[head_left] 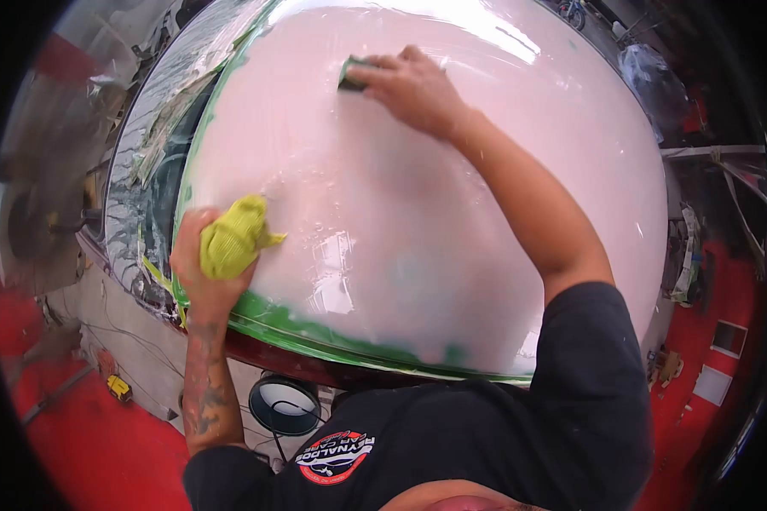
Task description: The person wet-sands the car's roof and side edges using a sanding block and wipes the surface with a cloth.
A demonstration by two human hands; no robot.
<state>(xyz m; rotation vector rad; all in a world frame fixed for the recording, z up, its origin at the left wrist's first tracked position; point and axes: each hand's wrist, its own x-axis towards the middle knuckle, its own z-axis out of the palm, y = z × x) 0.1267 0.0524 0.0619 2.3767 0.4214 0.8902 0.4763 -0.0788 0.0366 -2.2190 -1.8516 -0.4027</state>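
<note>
My right hand (419, 92) reaches far across the pale pinkish-white car roof (452, 213), fingers closed on a dark green sanding block (348, 75) that lies on the surface. Closer to me on the left, my left hand (198, 255) grips a bunched yellow-green cloth (237, 237) near the roof's edge. The roof is wet and shiny, with droplets and a smeared film around the cloth. Green masking tape (307, 334) runs along the near edge, and more green lines the left side.
Plastic sheeting (132, 213) covers the car at the left. Below the near edge stands a dark bucket (284, 404) with pale contents. A yellow tool (119, 388) rests on the floor at lower left. Metal framing (716, 153) stands at right, beside red flooring (724, 289).
</note>
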